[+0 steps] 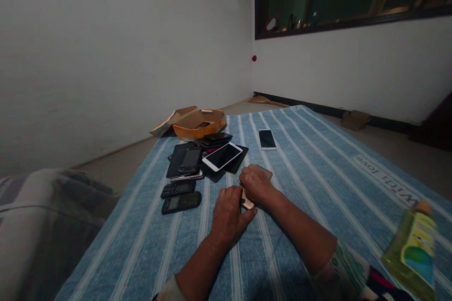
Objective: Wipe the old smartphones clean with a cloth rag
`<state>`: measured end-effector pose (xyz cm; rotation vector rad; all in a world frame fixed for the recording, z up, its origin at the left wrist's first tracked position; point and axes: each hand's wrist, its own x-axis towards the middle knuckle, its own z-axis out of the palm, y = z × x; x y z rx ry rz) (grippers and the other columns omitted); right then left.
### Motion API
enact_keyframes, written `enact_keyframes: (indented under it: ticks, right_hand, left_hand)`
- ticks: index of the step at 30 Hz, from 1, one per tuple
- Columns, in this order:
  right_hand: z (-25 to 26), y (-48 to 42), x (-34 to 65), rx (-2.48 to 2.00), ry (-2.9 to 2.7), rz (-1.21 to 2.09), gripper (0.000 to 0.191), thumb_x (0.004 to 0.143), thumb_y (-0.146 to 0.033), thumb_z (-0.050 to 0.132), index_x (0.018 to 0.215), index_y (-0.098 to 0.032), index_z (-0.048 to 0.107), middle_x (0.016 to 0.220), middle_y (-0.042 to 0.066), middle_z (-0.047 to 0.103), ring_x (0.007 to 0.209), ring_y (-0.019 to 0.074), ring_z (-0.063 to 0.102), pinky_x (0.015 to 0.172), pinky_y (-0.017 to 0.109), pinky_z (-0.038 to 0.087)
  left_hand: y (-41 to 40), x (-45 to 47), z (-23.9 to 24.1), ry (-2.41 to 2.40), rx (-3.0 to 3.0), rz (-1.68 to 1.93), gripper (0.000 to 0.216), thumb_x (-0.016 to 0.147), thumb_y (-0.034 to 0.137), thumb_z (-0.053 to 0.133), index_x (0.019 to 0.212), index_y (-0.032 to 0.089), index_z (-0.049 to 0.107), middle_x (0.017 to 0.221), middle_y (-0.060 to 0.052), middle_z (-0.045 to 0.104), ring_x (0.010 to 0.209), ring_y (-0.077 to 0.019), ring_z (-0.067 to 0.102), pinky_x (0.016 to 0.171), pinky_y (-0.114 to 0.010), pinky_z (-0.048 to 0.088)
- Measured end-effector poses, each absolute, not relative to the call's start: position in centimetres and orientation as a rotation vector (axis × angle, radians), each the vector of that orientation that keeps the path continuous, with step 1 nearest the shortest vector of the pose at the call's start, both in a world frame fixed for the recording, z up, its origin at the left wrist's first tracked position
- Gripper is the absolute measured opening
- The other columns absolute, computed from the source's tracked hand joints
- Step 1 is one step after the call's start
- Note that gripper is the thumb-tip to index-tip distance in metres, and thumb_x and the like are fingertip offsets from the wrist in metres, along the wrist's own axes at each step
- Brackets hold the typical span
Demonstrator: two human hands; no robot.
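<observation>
My left fingers (pixel 243 207) are curled around the near end of a small gold phone (pixel 247 201). My right fingers (pixel 247 175) are bent down over its far end. Both hands grip it, so it cannot slide or tip. Only a thin gold edge shows between them, because the hands cover the rest. The left hand (pixel 229 215) rests its heel on the blue striped cloth (pixel 318 164), and the right hand (pixel 257 184) lies flat and low. I think this makes the grip steady. The gold phone sits low on the cloth, near the middle of the surface, just in front of me.

Just past the hands is a pile of phones (pixel 197 157). A white phone (pixel 222 156) lies on top, tilted, because it leans on the dark ones under it. Two black button phones (pixel 180 195) lie side by side to the left, flat on the cloth. One more phone (pixel 267 139) lies alone, farther back. Behind the pile is an open orange box (pixel 199 124) at the far edge. A yellow bottle (pixel 411 249) lies on its side at my right, well apart from the hands.
</observation>
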<state>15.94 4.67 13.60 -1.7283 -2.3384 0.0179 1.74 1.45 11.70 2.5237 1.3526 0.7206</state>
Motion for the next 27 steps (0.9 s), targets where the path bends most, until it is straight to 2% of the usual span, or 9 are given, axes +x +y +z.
enact_keyframes:
  ticks: [4, 9, 13, 18, 27]
  right_hand:
    - [13.5, 4.3, 15.8, -1.731, -2.333, 0.012, 0.02, 0.092, -0.017, 0.053, 0.088, -0.016, 0.073, 0.096, 0.011, 0.068, 0.1, 0.0231, 0.057, 0.085, 0.031, 0.042]
    - [13.2, 5.3, 18.0, -1.953, -2.147, -0.011, 0.026, 0.09, -0.008, 0.047, 0.098, -0.014, 0.071, 0.106, 0.013, 0.066, 0.105, 0.0243, 0.057, 0.084, 0.031, 0.044]
    - [13.0, 5.6, 20.0, -2.128, -1.991, 0.003, 0.03, 0.092, -0.007, 0.044, 0.105, -0.011, 0.07, 0.107, 0.016, 0.066, 0.104, 0.0248, 0.059, 0.084, 0.031, 0.044]
    - [12.8, 5.0, 20.7, -2.195, -1.946, 0.031, 0.031, 0.093, -0.008, 0.044, 0.106, -0.013, 0.071, 0.107, 0.014, 0.067, 0.104, 0.023, 0.062, 0.082, 0.029, 0.044]
    - [12.7, 2.9, 20.5, -2.265, -1.89, 0.062, 0.029, 0.095, -0.011, 0.042, 0.104, -0.01, 0.07, 0.104, 0.017, 0.068, 0.101, 0.0257, 0.064, 0.078, 0.03, 0.044]
  left_hand:
    - [1.5, 1.8, 11.6, 1.338, 2.531, 0.719, 0.035, 0.074, 0.033, 0.073, 0.102, 0.019, 0.059, 0.097, -0.007, 0.064, 0.092, -0.0283, 0.056, 0.08, -0.041, 0.048]
    - [1.5, 1.7, 11.4, 1.372, 2.565, 0.722, 0.038, 0.072, 0.031, 0.076, 0.104, 0.017, 0.059, 0.099, -0.008, 0.064, 0.092, -0.0281, 0.055, 0.081, -0.042, 0.048]
    - [1.2, 1.9, 11.6, 1.401, 2.547, 0.683, 0.038, 0.072, 0.029, 0.076, 0.104, 0.018, 0.058, 0.099, -0.007, 0.063, 0.094, -0.0279, 0.054, 0.079, -0.039, 0.048]
    - [1.1, 2.1, 11.7, 1.425, 2.541, 0.653, 0.034, 0.074, 0.028, 0.075, 0.101, 0.017, 0.058, 0.096, -0.007, 0.062, 0.094, -0.028, 0.054, 0.08, -0.04, 0.046]
    - [1.3, 2.0, 11.2, 1.364, 2.566, 0.717, 0.028, 0.075, 0.026, 0.075, 0.095, 0.017, 0.057, 0.094, -0.007, 0.062, 0.093, -0.0274, 0.053, 0.08, -0.039, 0.046]
